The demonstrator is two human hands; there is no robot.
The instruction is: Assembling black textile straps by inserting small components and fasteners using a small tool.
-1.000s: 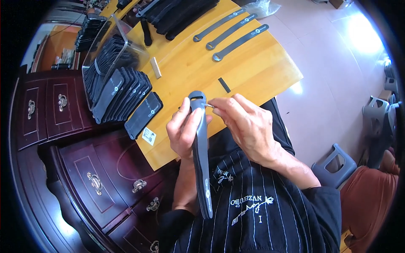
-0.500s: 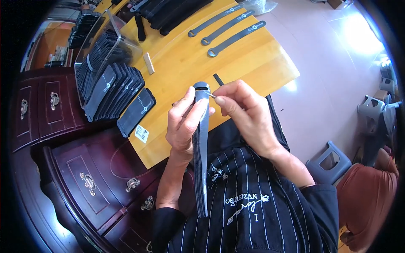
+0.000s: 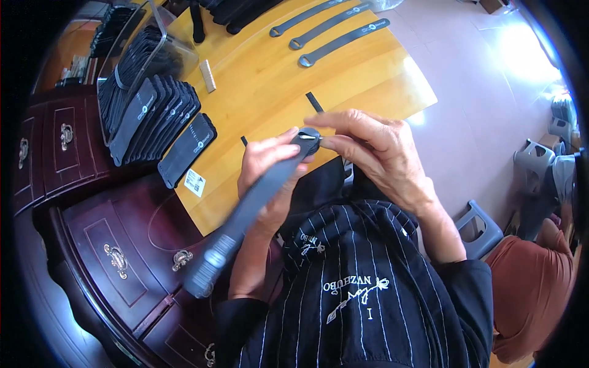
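Observation:
My left hand (image 3: 270,168) is closed round a bundle of dark grey straps (image 3: 245,205), gripping it near its rounded, slotted end. The bundle slants down to the lower left, its far end blurred by motion. In the slot shows a small pale metallic piece (image 3: 308,137), too small to name. My right hand (image 3: 389,150) is beside that end, its index finger stretched over it and apart from the thumb. The thumb tip is at the edge of the slotted end; whether it presses on the metallic piece I cannot tell. A short black strip (image 3: 314,102) lies on the table just beyond.
Three single straps (image 3: 343,43) lie on the wooden table (image 3: 257,80). At the left are a clear bin (image 3: 161,46) of straps, stacked straps (image 3: 156,126) and a small wooden block (image 3: 208,75). Dark red drawers (image 3: 113,227) flank the table; a person in brown (image 3: 532,288) is at right.
The bundle's lower end has swung to the left, showing its flat face. My right index finger has lifted from its pinch with the thumb. The view has shifted slightly.

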